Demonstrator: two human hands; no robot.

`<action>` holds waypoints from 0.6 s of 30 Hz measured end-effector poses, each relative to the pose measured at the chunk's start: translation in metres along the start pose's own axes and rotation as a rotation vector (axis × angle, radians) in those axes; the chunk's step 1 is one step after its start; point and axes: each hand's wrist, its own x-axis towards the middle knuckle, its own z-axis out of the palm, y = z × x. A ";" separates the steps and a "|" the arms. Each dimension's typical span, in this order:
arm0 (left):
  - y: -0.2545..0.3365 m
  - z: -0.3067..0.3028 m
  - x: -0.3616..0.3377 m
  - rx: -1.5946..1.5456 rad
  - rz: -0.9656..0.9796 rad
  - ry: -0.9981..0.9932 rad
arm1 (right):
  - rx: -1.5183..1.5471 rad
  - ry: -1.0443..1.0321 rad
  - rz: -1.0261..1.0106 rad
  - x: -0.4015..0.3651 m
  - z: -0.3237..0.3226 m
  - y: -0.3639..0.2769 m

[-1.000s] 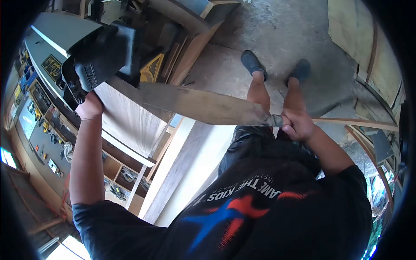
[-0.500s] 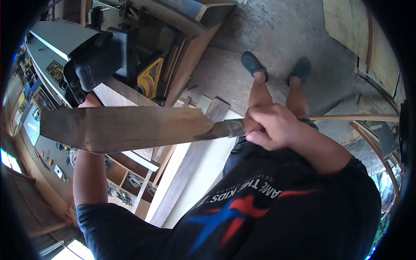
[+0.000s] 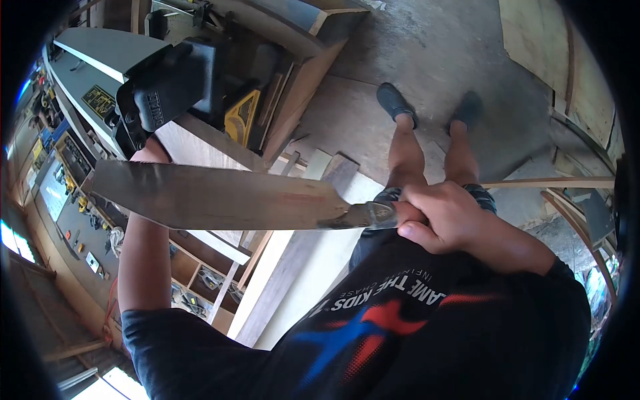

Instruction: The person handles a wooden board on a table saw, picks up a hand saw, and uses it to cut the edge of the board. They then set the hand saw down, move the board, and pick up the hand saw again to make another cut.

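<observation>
A machete with a broad, worn steel blade lies across the view, its tip toward the left. My right hand is closed around its reddish-brown handle, in front of my waist. Dark wrapping or a metal collar joins the blade to the handle. Behind the blade's far end, my left hand reaches up to a black plastic housing. The blade covers part of that forearm, and the fingers are hidden by the housing.
A grey-topped machine and a yellow-and-black tool stand at the upper left. Planks lie beside a compartmented wooden shelf. My feet in dark clogs stand on the concrete floor. Curved wood strips are at the right.
The machete and my right hand have shifted slightly right and down in view, and the blade has tilted. The surroundings have shifted a little too. My right hand keeps its grip.
</observation>
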 end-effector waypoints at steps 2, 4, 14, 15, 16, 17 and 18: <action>-0.002 0.001 0.000 -0.023 -0.011 0.010 | 0.026 -0.029 0.058 -0.013 -0.001 0.003; -0.003 0.000 -0.002 -0.051 -0.028 0.016 | 0.040 -0.053 0.100 -0.028 -0.001 0.006; -0.021 0.037 0.002 0.181 -0.012 0.006 | -0.066 0.042 0.201 -0.120 -0.016 0.004; -0.018 0.036 0.002 0.246 0.021 0.005 | -0.057 0.058 0.228 -0.130 -0.016 0.004; -0.015 0.037 0.005 0.238 0.019 0.011 | -0.050 0.075 0.257 -0.140 -0.017 0.004; -0.012 0.038 0.008 0.230 0.017 0.018 | -0.062 0.085 0.292 -0.148 -0.016 0.005; -0.009 0.038 0.013 0.179 -0.007 0.029 | -0.050 0.122 0.323 -0.149 -0.013 0.002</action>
